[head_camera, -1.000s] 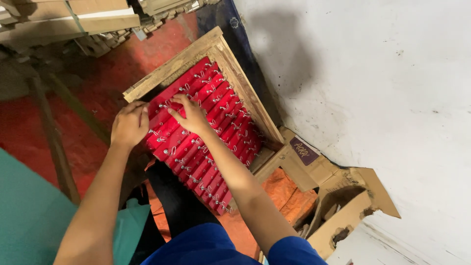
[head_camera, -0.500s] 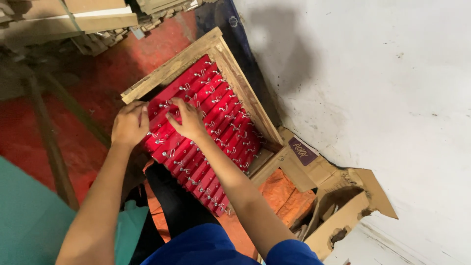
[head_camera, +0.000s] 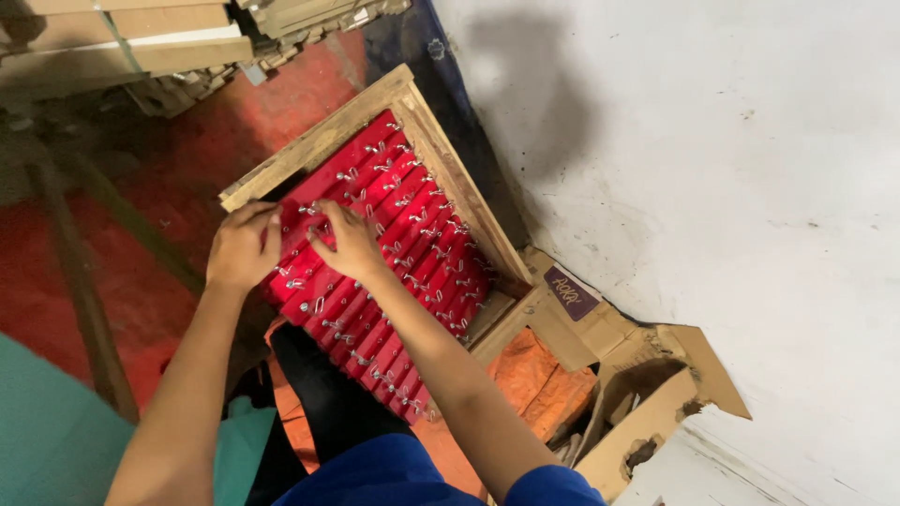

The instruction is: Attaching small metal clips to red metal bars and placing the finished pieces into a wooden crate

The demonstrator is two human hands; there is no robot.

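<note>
A wooden frame (head_camera: 319,142) leans against my lap, packed with rows of red strips (head_camera: 412,220) that carry small metal clips. My left hand (head_camera: 239,248) rests at the frame's left edge, fingers curled over the end of the red strips. My right hand (head_camera: 349,242) lies on top of the strips near the upper left, fingertips pressing on a strip beside a clip. Whether either hand pinches a clip is hidden by the fingers.
A white wall (head_camera: 712,187) fills the right side. A torn cardboard box (head_camera: 647,394) and an orange cloth (head_camera: 534,375) lie by the frame's lower end. Stacked wooden boards (head_camera: 131,37) sit at the top left on the red floor (head_camera: 56,281).
Both hands have shifted slightly along the upper left rows of the red strips; the frame stays where it was.
</note>
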